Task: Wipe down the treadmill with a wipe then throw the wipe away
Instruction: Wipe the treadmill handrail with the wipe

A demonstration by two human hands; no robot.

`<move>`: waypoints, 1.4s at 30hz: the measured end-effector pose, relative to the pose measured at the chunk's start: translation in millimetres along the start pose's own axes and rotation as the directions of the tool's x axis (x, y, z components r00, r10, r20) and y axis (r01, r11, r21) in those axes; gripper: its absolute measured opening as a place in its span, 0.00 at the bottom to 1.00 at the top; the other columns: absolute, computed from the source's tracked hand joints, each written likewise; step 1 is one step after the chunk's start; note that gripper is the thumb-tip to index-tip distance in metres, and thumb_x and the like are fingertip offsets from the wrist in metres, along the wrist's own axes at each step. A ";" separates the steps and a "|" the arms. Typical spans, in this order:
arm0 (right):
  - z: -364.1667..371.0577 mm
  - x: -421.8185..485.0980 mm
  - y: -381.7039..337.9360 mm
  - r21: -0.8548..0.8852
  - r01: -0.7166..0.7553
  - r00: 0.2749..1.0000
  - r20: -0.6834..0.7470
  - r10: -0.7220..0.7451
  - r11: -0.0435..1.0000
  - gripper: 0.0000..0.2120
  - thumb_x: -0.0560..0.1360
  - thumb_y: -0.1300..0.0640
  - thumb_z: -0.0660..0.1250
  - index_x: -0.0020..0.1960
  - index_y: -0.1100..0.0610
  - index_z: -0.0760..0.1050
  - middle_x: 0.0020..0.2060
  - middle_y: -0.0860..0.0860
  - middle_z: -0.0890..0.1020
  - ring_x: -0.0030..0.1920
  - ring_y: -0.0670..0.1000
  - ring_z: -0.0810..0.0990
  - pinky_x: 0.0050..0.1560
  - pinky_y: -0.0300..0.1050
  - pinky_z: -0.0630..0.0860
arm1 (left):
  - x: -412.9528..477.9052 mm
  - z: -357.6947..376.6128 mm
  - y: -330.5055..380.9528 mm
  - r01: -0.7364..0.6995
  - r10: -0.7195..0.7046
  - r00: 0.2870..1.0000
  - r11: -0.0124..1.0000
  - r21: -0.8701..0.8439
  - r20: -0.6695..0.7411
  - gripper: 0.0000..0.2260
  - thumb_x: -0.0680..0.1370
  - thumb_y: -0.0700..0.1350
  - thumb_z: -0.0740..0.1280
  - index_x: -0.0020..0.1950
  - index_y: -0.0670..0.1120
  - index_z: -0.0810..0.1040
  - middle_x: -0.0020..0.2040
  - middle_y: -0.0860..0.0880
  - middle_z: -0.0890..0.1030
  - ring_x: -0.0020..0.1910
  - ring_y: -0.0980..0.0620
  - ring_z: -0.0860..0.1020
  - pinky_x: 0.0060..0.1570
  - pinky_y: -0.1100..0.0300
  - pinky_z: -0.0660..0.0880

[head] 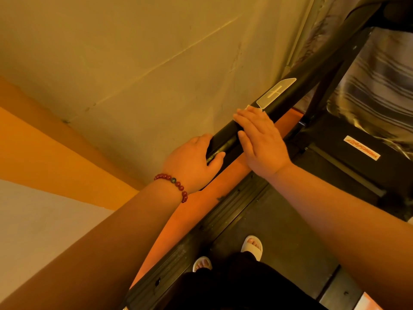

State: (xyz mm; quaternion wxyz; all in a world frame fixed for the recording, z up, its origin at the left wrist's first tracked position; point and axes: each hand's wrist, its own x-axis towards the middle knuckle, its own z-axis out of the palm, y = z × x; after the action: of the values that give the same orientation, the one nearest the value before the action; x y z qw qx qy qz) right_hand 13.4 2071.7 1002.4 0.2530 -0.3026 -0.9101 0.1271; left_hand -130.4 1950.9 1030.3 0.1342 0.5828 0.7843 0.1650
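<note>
Dim yellowy wall (156,63) with an orange band low down, and the treadmill (348,166) pushed right up alongside it. The person's standing on the belt (279,220) in white sandals (252,245), working on the wall-side handrail (225,139).

The left hand (192,159), the one with the red bead bracelet (176,184), is wrapped around the near end of the rail, thumb over the top. The right hand (261,139) is laid flat across the rail a bit further up, fingers pretty much straight, pressing the wipe (253,107) against it. Only a pale corner of the wipe pokes out past the fingertips, touching the edge of that silver plus-sign plate (276,92).

What could go wrong, imo: the wipe's just pinned under flat fingers, not gripped, so one quick stroke could bunch it up or let it slip off the far side. Then it drops down the gap between rail and wall, which would be awkward to reach. The underside of the rail could also get skipped.

Containers: none that I can see. No bin anywhere in view, so the throw-away part means going to look for one.
</note>
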 end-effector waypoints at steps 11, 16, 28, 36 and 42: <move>-4.7 26.1 23.5 -0.018 0.045 0.999 0.010 -0.045 0.999 0.21 0.83 0.51 0.50 0.65 0.59 0.75 0.65 0.55 0.77 0.72 0.55 0.67 0.74 0.49 0.47 | 21.3 3.9 20.5 0.062 -0.069 0.996 0.991 0.120 0.058 0.20 0.83 0.57 0.49 0.65 0.46 0.68 0.53 0.47 0.75 0.40 0.52 0.74 0.31 0.62 0.69; -5.1 14.2 30.2 0.037 0.269 0.958 0.093 -0.271 0.962 0.22 0.82 0.51 0.50 0.69 0.60 0.72 0.67 0.55 0.75 0.72 0.54 0.66 0.75 0.47 0.50 | 20.8 6.0 22.8 0.075 -0.081 0.996 0.988 0.134 0.038 0.20 0.83 0.58 0.49 0.66 0.47 0.68 0.53 0.48 0.76 0.40 0.53 0.74 0.30 0.63 0.67; -9.5 24.0 45.9 -0.058 0.291 0.955 0.071 -0.287 0.955 0.23 0.82 0.50 0.49 0.68 0.60 0.72 0.66 0.56 0.76 0.71 0.56 0.68 0.74 0.51 0.53 | 18.2 4.0 25.5 0.088 -0.090 0.996 0.982 0.169 0.003 0.21 0.82 0.58 0.49 0.68 0.48 0.67 0.55 0.48 0.76 0.45 0.52 0.76 0.40 0.55 0.75; 1.7 16.9 30.0 -0.038 0.351 0.936 0.039 -0.350 0.936 0.21 0.82 0.52 0.52 0.66 0.61 0.74 0.63 0.56 0.78 0.69 0.56 0.70 0.75 0.50 0.51 | 18.1 6.7 23.0 0.081 -0.079 0.997 0.978 0.193 -0.017 0.20 0.82 0.58 0.48 0.66 0.47 0.67 0.53 0.48 0.77 0.41 0.52 0.76 0.36 0.57 0.73; -3.4 29.9 35.3 -0.015 0.034 0.994 -0.103 -0.036 0.999 0.20 0.82 0.53 0.51 0.63 0.59 0.76 0.61 0.55 0.79 0.69 0.55 0.70 0.75 0.49 0.46 | 18.6 5.7 21.7 0.073 -0.073 0.997 0.977 0.198 -0.008 0.22 0.83 0.58 0.48 0.68 0.46 0.67 0.54 0.47 0.77 0.42 0.52 0.75 0.38 0.56 0.76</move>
State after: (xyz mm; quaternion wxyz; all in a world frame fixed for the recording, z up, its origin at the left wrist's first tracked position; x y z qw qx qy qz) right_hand 11.8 2118.1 1003.1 0.2998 -0.2944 -0.9018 0.1009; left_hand -114.6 1975.1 1033.7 0.0812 0.5639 0.8178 0.0812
